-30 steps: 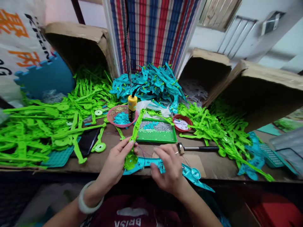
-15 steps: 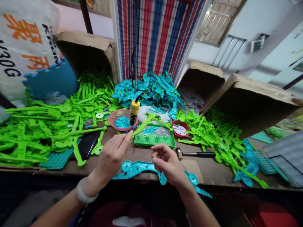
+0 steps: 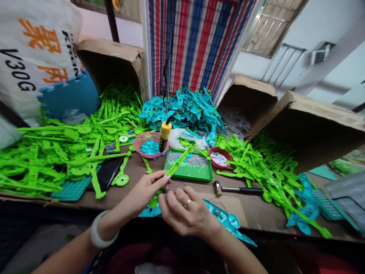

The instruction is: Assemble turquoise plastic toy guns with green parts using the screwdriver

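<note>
My left hand [image 3: 149,194] is closed on a long bright green plastic piece [image 3: 180,160], its narrow end pointing up and away over the green tray. Close beside it, my right hand [image 3: 185,211] has its fingertips pinched together at the lower part of that piece. A thin strand like a wire shows at those fingertips, mostly hidden. Beneath both hands a long turquoise plastic part [image 3: 232,220] lies along the table's front edge, its middle covered by the right hand. Fine wires come off it on the right.
A small hammer [image 3: 239,189] lies right of my hands. Beyond are a green tray [image 3: 191,174] of small metal parts, a pink basket [image 3: 137,148], a red basket [image 3: 212,161] and a hanging yellow-black electric screwdriver [image 3: 165,133]. Heaps of green pieces [image 3: 76,152] flank them; turquoise parts [image 3: 185,106] pile behind.
My right hand has moved left to meet the left hand and pinches at the green piece's lower part. The green piece has been turned, showing its ribbed side. The view has shifted slightly.
</note>
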The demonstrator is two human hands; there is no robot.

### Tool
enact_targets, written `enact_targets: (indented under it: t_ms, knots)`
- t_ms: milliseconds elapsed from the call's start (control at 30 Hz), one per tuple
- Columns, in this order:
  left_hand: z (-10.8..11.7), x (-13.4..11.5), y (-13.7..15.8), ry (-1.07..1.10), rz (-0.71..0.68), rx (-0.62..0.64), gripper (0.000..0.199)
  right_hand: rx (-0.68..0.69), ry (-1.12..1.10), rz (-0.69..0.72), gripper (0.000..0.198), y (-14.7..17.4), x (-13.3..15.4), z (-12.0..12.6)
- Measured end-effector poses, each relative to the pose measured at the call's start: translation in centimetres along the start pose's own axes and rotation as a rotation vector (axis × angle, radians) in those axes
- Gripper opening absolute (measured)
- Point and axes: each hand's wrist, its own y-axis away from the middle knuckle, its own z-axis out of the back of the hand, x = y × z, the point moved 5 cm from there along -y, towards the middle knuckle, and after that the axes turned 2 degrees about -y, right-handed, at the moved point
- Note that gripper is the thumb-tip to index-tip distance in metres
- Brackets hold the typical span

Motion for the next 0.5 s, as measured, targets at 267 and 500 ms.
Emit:
enact_targets:
  t_ms: [267,500]
  knots:
    - [-1.8,1.2,1.8,-0.028,0.05,0.04,0.053,-0.041,-0.584,-0.552,0.012,1.1,-5.8,-0.2]
    - [-3.8,1.8,2.8,0.09,0.125,0.228,0.064,0.187,-0.638,-0.551,0.017,1.4,-7.8,-0.8]
